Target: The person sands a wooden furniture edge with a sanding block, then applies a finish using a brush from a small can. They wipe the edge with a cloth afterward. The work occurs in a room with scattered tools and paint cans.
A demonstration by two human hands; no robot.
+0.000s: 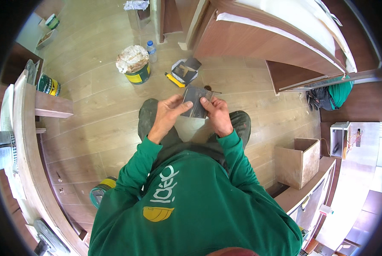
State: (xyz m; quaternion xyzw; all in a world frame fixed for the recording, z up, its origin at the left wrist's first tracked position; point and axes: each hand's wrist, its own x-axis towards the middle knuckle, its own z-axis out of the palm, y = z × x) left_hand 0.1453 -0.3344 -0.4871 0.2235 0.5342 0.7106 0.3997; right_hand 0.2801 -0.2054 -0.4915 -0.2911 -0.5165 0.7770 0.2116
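In front of my knees, both hands hold a small dark grey sheet of sandpaper (194, 94). My left hand (168, 112) grips its left edge, thumb on top and fingers underneath. On the right side of the sheet, my right hand (219, 115) pinches it the same way. Just beyond the sheet, a yellow utility knife (174, 80) lies on the floor. Beside the knife are dark and brown cut pieces (186, 69) on something white. A small dark round thing near the sheet's far right corner is too small to name.
A green bucket (138, 77) topped with crumpled, stained wrapping and a water bottle (151, 52) stand ahead. Another bucket (98, 194) is near my left elbow. A wooden box (300, 164) sits to the right. A wood panel (267, 47) rises at far right; another person (337, 94) is behind it.
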